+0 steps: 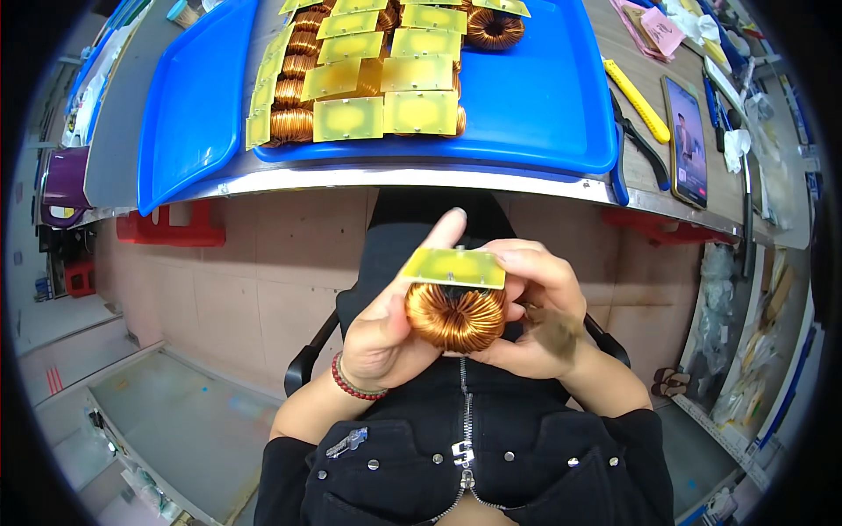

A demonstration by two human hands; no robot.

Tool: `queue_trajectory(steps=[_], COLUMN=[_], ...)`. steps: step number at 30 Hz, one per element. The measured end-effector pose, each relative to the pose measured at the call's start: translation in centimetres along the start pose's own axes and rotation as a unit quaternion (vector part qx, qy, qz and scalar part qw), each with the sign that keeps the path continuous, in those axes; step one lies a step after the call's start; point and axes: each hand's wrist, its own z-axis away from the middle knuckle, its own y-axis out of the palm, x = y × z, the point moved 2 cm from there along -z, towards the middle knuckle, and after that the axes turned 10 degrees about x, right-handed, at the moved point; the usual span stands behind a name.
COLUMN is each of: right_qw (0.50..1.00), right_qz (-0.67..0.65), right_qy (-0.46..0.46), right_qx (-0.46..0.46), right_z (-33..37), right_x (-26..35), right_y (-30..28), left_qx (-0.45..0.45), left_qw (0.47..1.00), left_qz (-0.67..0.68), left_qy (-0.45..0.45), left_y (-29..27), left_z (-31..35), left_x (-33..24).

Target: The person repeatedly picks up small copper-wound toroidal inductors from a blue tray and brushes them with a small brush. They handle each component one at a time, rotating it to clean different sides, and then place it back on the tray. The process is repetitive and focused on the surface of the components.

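Observation:
Over my lap, both hands grip a copper-wound toroidal coil (456, 317) with a yellow-green board (454, 267) fixed across its top. My left hand (386, 337) wraps the coil's left side, its thumb against the winding and a finger reaching up behind the board. From the right, my right hand (539, 302) holds the board's right end and the coil's lower right side with curled fingers. The coil's back and some fingertips are hidden. Ahead on the bench, rows of similar coils with boards (348, 118) fill the left part of a blue tray (535, 114).
A second blue tray (193, 105) lies left of the first. To the right are a yellow utility knife (638, 101), pliers (640, 149) and a phone (687, 140) with its screen lit. The bench's metal front edge (421, 175) runs between the trays and my lap.

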Motion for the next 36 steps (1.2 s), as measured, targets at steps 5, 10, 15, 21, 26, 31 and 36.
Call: queue_trajectory(steps=[5, 10, 15, 21, 26, 31, 36], right_qw=[0.990, 0.981, 0.989, 0.991, 0.986, 0.977, 0.969], right_qz=[0.082, 0.162, -0.026, -0.054, 0.096, 0.185, 0.194], right_qy=[-0.024, -0.058, 0.068, -0.016, -0.066, -0.043, -0.013], right_qx=[-0.112, -0.094, -0.128, -0.119, -0.115, -0.098, -0.155], right_z=[-0.9, -0.7, -0.1, -0.4, -0.9, -1.0, 0.6], right_x=[1.3, 1.0, -0.2, -0.4, 0.1, 0.8, 1.3], right_y=[0.2, 0.4, 0.1, 0.2, -0.3, 0.0, -3.1], left_qx=[-0.033, 0.006, -0.038, -0.012, -0.032, -0.044, 0.028], left_qw=[0.950, 0.941, 0.975, 0.983, 0.932, 0.956, 0.999], left_qz=[-0.294, -0.329, -0.203, -0.168, -0.342, -0.285, -0.022], left_qy=[0.098, 0.076, 0.080, 0.067, 0.114, 0.056, 0.033], left_y=[0.1, 1.5, 1.2, 1.0, 0.9, 1.7, 0.3], left_z=[0.1, -0.3, -0.6, -0.5, 0.0, 0.0, -0.5], left_x=[-0.1, -0.9, -0.6, -0.4, -0.6, -1.0, -1.1])
